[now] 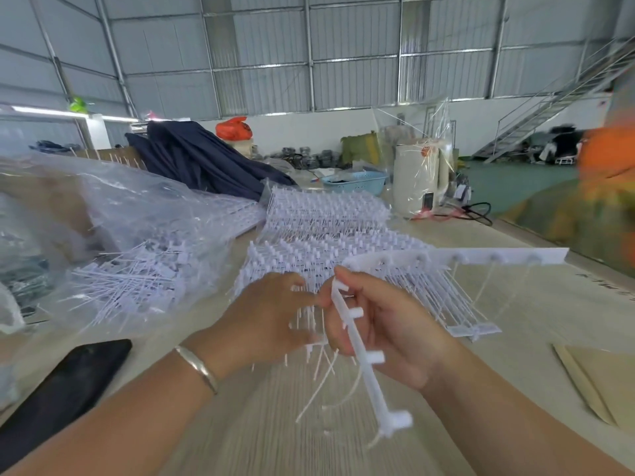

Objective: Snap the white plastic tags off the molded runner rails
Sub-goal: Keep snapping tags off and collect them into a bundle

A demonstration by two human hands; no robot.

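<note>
The runner rail (364, 352) in my right hand (391, 324) is white, as are the thin tags (319, 372) at my left hand (271, 317), whose wrist wears a silver bangle (197, 367). The heap of rails (323, 231) at mid-frame is white with a faint lilac cast, on a pale wood-grain table (240, 434). At lower left lies a black phone (65, 386); further up are navy cloth (202, 159), an orange bag (234, 128) and a light blue basket (357, 183).

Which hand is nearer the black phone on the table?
Left. The left hand works just up and right of the black phone; the right hand, gripping the runner rail, sits farther right, beyond it.
</note>
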